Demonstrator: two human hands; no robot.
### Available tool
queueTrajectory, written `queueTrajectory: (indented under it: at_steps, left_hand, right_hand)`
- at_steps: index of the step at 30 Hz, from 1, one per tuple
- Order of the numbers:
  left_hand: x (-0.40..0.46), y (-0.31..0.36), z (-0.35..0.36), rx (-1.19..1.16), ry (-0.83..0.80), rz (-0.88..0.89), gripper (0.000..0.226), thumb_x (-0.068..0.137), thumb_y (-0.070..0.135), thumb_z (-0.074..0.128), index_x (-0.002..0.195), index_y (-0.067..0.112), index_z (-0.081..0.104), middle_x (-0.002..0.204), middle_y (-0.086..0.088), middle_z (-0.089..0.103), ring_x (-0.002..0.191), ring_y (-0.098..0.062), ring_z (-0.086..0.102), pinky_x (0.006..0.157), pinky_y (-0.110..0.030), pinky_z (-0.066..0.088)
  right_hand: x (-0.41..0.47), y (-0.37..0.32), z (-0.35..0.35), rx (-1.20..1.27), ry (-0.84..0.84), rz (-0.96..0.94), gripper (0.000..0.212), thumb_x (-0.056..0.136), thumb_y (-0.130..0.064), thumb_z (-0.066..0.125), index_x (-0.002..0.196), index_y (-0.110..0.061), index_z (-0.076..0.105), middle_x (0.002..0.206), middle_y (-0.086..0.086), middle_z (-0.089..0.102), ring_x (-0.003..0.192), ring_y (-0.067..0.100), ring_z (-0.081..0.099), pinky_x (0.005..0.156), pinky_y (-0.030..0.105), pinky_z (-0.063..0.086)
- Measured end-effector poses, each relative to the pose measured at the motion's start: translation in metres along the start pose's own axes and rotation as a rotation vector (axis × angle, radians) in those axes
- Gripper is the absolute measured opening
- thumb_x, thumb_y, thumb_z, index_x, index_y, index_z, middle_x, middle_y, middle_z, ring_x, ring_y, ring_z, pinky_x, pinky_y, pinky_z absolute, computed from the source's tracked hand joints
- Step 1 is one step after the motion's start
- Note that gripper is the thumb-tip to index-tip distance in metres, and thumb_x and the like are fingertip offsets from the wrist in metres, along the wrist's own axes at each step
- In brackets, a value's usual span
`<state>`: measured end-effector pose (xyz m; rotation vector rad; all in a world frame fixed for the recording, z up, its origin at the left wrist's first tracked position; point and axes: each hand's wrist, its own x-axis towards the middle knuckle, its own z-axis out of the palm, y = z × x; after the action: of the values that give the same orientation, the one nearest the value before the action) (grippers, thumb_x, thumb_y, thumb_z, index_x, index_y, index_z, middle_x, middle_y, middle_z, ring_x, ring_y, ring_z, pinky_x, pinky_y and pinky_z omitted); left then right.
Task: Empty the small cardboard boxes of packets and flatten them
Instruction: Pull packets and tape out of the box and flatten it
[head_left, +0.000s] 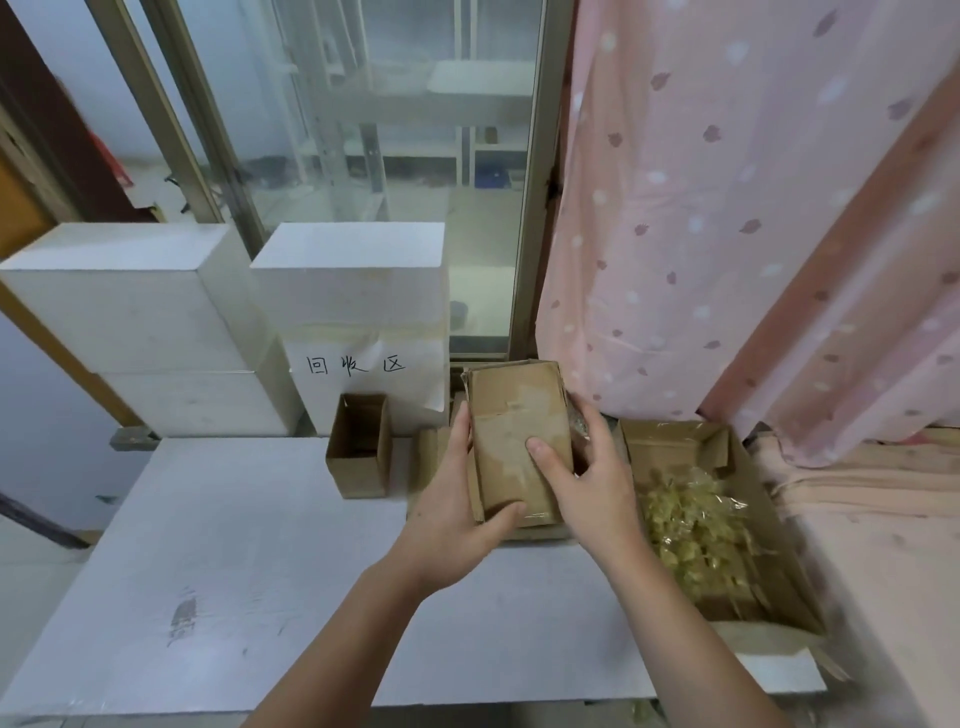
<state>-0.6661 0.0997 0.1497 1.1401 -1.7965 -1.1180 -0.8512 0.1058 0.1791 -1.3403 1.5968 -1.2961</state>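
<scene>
Head cam: left hand (457, 499) & right hand (587, 467) both clamp small box (519, 441) at 12 o'clock, prob. pressing it flat; packets (691, 530) in tray (779, 561) at 3 o'clock.

A brown box (514, 441), flaps shut, is held at the far middle. An open box (360, 447) stands upright to its left. Clear packets (685, 530) fill a carton (774, 540) on the right.

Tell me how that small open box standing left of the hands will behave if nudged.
The small open box stands upright on a narrow base, so it would probably tip easily. It looks empty, thin cardboard, so likely light, and may slide on the smooth white table.
</scene>
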Motion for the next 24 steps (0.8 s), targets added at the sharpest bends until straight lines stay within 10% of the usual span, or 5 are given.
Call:
queueTrajectory:
  at_steps: [5,9,15,20,24]
  left_hand:
    - [0.010,0.005,-0.008,-0.010,0.021,0.005,0.109,0.099,0.027,0.073,0.162,0.046,-0.014,0.157,0.039,0.032,0.143,0.004,0.044,0.119,-0.040,0.042]
    - [0.015,0.010,-0.021,-0.051,0.080,-0.005,0.097,0.097,0.043,0.066,0.153,0.062,-0.011,0.149,0.057,0.020,0.142,0.014,0.038,0.119,-0.030,0.041]
    - [0.016,0.002,-0.039,-0.002,0.123,0.038,0.065,0.095,0.062,0.062,0.151,0.053,0.030,0.165,0.031,0.020,0.141,-0.009,0.048,0.103,-0.046,0.057]
    - [0.015,0.009,-0.043,0.075,0.127,0.118,0.079,0.096,0.035,0.075,0.159,0.045,0.029,0.161,0.022,0.036,0.144,-0.005,0.046,0.114,-0.042,0.048]
    - [0.022,0.013,-0.047,0.039,0.218,0.071,0.067,0.101,0.048,0.063,0.157,0.054,0.027,0.151,0.019,0.053,0.136,-0.008,0.055,0.112,-0.045,0.049]
  right_hand:
    - [0.008,-0.010,-0.001,0.015,-0.161,-0.032,0.065,0.086,-0.034,0.081,0.136,-0.042,0.040,0.135,-0.018,0.060,0.121,-0.008,0.057,0.100,0.028,0.053]
    - [0.016,-0.012,-0.003,0.004,-0.394,-0.042,0.106,0.074,-0.031,0.092,0.155,-0.045,0.026,0.144,-0.026,0.052,0.131,-0.006,0.051,0.100,0.022,0.050]
    - [0.027,-0.013,-0.002,-0.097,-0.372,-0.056,0.114,0.065,-0.029,0.097,0.152,-0.055,0.028,0.136,-0.032,0.054,0.125,-0.009,0.052,0.101,0.024,0.051]
    - [0.032,-0.019,0.002,-0.011,-0.280,-0.020,0.090,0.066,-0.046,0.092,0.131,-0.072,0.035,0.135,-0.033,0.055,0.126,-0.001,0.056,0.104,0.036,0.052]
    - [0.029,-0.035,-0.004,-0.083,-0.465,-0.070,0.106,0.080,-0.028,0.087,0.148,-0.065,0.014,0.126,-0.059,0.041,0.123,-0.027,0.042,0.092,0.002,0.040]
